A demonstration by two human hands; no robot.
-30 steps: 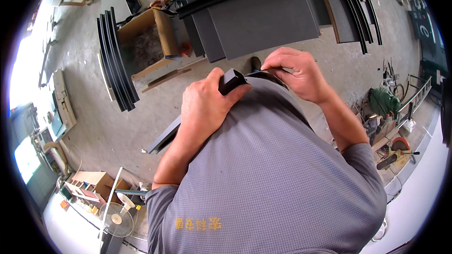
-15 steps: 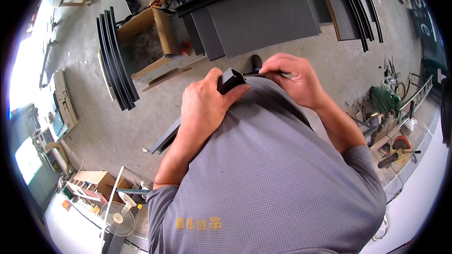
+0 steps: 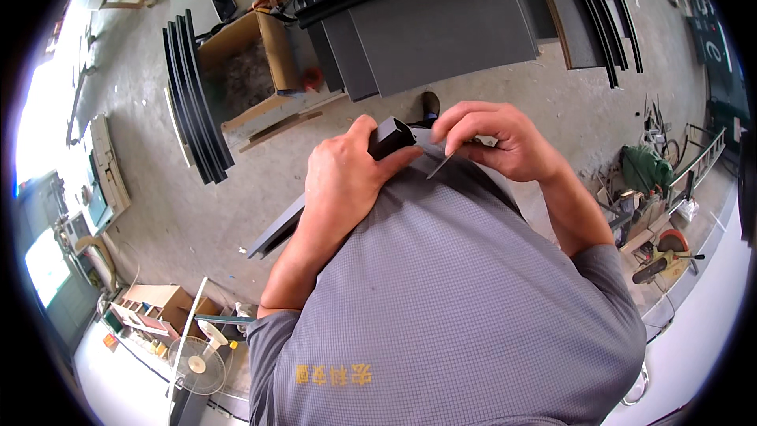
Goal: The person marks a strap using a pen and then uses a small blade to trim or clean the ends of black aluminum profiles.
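Observation:
My left hand (image 3: 344, 172) is closed around a long black profile bar (image 3: 392, 137) near its end, which faces my right hand. The bar passes under my left forearm, and its other end shows beyond that arm at the left. Just to the right, my right hand (image 3: 501, 140) pinches a thin, flat metal strip (image 3: 440, 166) between thumb and fingers. The strip points down and left toward my grey shirt, apart from the bar's end. What kind of tool or part it is, I cannot make out.
Ahead lie dark grey panels (image 3: 441, 39) with black strips on top. An open cardboard box (image 3: 281, 55) stands on the left, beside several black profiles (image 3: 197, 102). A cut-off saw (image 3: 670, 248) sits at the right and a fan (image 3: 199, 363) at the lower left.
My right hand has turned, so the thin strip now points down toward my shirt. The left hand and the bar have shifted slightly right.

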